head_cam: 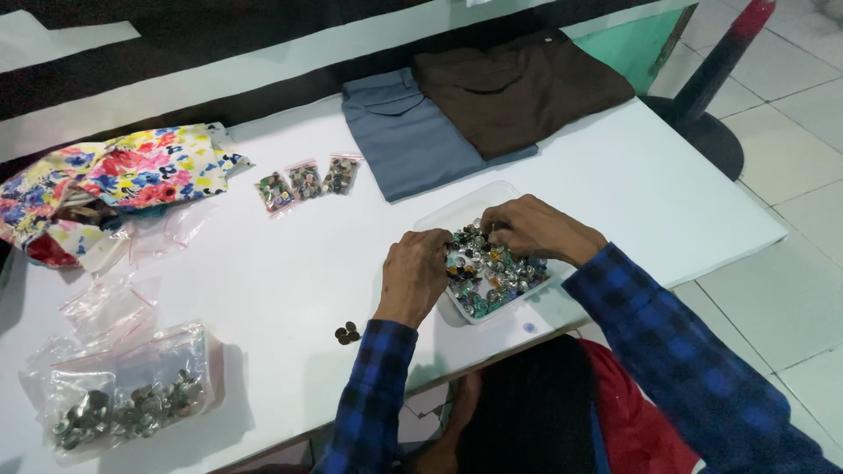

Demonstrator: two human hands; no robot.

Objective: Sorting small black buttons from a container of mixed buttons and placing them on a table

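Blue-and-black checked sleeves frame the near edge of a white table (290, 272), where a person's two hands work in a shallow clear plastic tray (457, 209) heaped with small metal buttons (492, 272) in silver, green and dark tones. Left hand (414, 274), fingers curled downward, rests at the tray's left rim with its fingertips among the buttons; whether it pinches any cannot be told. Right hand (534, 230) is bent over the far side of the heap, fingers bunched into the buttons, its grasp likewise hidden. The tray sits close to the table's near edge, toward the right end.

Just left of the left wrist, a few dark loose buttons (348, 333) lie on bare table. Three small clear zip bags (307, 183) with pink seal strips, each filled with buttons, lie in a row toward the far edge. A larger clear bag of silvery buttons (127, 404) rests by the near left corner, with empty clear bags (114, 303) just beyond it. A flowered cloth (123, 175) in red, yellow and blue is bunched at the far left. Folded grey-blue cloth (406, 136) and brown cloth (518, 88) overlap at the far edge.

Open white surface stretches between the tray and the bags, and along the right end beside a tiled floor (790, 175).
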